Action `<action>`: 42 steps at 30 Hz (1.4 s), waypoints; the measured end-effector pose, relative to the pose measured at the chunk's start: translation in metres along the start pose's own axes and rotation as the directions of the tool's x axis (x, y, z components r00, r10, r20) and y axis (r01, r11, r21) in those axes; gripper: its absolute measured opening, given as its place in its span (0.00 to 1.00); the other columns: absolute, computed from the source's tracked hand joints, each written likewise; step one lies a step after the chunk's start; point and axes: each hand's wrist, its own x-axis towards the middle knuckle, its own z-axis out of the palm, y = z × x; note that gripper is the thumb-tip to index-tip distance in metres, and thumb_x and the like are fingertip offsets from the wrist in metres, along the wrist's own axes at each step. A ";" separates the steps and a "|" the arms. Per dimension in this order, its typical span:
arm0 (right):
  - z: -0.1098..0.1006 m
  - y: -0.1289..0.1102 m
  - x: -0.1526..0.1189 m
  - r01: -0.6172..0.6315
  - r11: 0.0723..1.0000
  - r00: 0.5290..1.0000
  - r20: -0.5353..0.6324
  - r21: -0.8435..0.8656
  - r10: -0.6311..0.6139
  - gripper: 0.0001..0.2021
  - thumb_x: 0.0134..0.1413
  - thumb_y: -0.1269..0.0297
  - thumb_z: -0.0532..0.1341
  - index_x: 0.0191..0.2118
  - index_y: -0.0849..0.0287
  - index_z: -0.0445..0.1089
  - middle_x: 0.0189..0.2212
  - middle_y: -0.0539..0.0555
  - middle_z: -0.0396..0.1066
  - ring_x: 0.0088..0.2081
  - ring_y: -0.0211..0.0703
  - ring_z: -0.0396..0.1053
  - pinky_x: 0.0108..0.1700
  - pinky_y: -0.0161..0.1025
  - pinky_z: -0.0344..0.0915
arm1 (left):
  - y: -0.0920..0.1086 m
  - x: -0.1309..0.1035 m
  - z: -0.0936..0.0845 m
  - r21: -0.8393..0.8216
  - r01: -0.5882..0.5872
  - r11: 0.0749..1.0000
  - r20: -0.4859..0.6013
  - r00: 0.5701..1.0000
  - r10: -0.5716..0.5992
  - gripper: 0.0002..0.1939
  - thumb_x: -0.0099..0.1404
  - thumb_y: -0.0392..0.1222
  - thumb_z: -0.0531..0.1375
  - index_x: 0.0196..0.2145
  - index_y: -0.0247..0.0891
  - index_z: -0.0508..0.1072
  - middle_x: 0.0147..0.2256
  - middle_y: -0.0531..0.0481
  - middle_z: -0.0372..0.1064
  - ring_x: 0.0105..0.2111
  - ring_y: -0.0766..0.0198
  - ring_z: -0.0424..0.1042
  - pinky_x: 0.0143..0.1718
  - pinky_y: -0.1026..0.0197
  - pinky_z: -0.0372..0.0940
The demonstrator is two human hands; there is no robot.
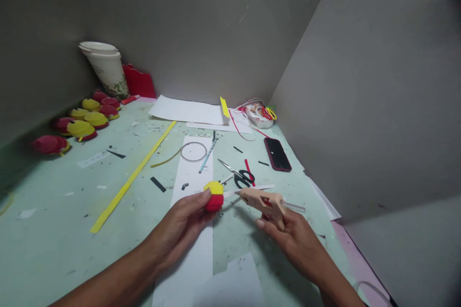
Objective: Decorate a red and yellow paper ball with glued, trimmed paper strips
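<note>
My left hand (190,216) grips a small ridged piece (215,196), yellow on top and red below, with the thumb on its near side. In my right hand (295,237) is a beige glue gun (264,200), its nozzle turned left toward the piece. A clear glue stick (295,206) juts from the gun's back end. Between the nozzle and the piece a pale strip shows; whether it touches either I cannot tell. Black-handled scissors (236,171) lie just beyond, with a red strip (249,172) beside the handles.
Several red and yellow pieces (82,128) stand at the left before a paper cup (107,68). A long yellow strip (135,175) crosses the left side. White paper (187,109), a phone (277,154), a grey ring (193,152) and a pen (208,156) lie farther back. Walls (378,96) bound the table.
</note>
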 end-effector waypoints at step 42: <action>0.002 -0.009 -0.006 0.028 0.993 0.977 -0.213 0.112 -0.003 0.20 0.63 0.47 0.54 0.39 0.55 0.78 0.36 0.57 0.76 0.39 0.50 0.71 0.43 0.43 0.64 | 0.015 0.011 -0.013 -0.151 -0.142 0.978 -0.095 0.987 0.128 0.06 0.65 0.28 0.62 0.36 0.28 0.81 0.38 0.40 0.79 0.38 0.60 0.76 0.42 0.62 0.73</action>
